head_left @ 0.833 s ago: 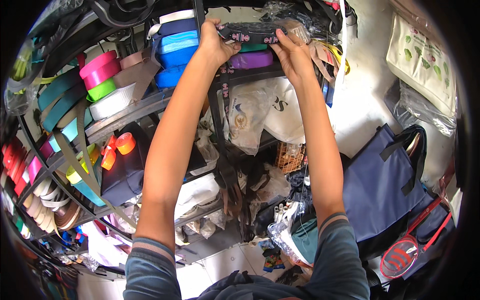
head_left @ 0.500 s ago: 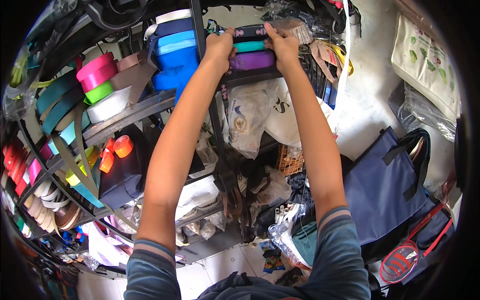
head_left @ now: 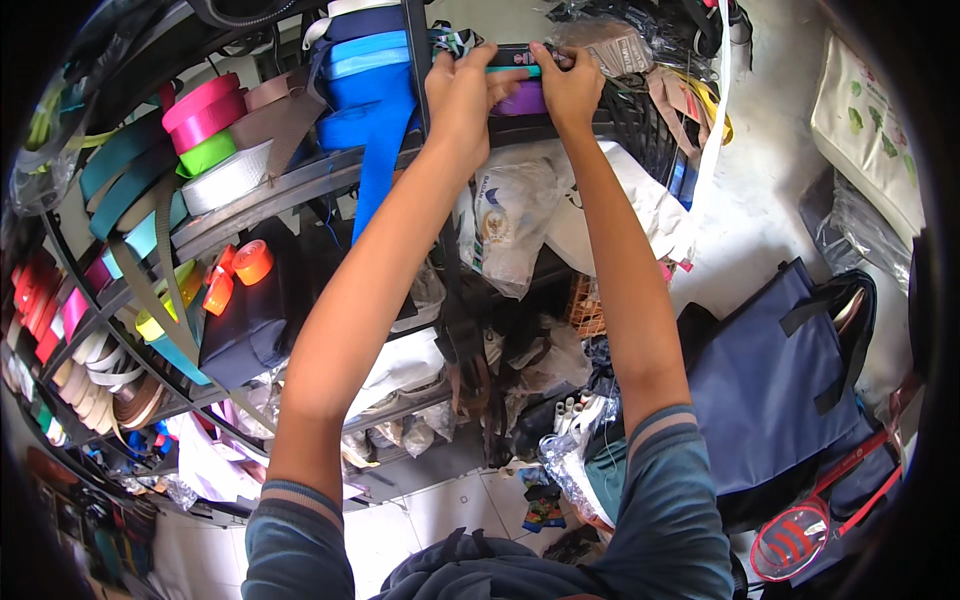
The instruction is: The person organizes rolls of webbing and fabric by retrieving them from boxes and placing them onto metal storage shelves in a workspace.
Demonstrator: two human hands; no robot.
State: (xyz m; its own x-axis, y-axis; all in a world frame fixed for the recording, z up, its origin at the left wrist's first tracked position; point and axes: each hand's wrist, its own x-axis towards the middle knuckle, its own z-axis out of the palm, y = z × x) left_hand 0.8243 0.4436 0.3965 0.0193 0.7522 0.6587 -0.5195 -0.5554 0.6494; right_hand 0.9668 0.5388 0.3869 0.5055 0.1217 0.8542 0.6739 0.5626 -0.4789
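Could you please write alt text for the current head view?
A person's right hand grasps the right end of a black patterned roll, with the left hand close to its left end, at a crowded rack. Blue rolls are stacked to the left, and a navy bag is at lower right.

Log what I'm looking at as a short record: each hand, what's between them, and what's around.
Left hand: at the left end of a black roll, some fingers spread; grip unclear
Right hand: holding the black roll's right end
Under black roll: teal roll, then purple roll; contact unclear
Left of hands: blue rolls, pink roll
Below hands: plastic bag
Lower right: navy bag
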